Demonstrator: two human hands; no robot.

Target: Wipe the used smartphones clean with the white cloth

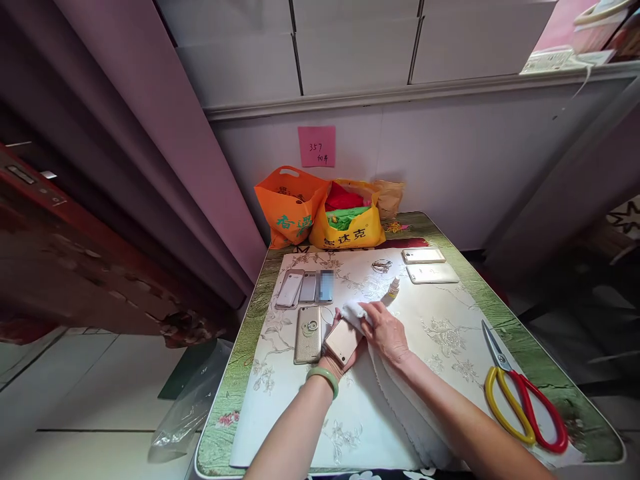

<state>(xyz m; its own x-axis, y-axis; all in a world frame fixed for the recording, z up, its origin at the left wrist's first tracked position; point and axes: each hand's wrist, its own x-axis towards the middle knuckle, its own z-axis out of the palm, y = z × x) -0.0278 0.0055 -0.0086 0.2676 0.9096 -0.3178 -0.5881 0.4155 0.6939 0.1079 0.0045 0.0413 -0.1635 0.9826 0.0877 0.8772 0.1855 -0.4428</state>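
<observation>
A gold smartphone [343, 342] lies back up in my left hand [333, 365], whose fingers wrap round it from below. Over the phone's far end, my right hand [386, 333] presses a bunched white cloth [353, 311]. The rest of that cloth trails down beneath my right forearm to the table's front edge. Close to my left hand is a gold phone case [309, 335] with a round ornament on its back. A small white bottle [394, 287] stands just beyond my right hand. A jade-green bangle [324, 380] circles my left wrist.
Several phones [290, 289] lie at the left, two more [433, 273] at the far right. Scissors [520, 393] with red and yellow handles rest near the right edge. An orange bag [287, 207] and a yellow bag [347, 230] of cloths stand at the back. A floral sheet [445, 340] covers the tabletop.
</observation>
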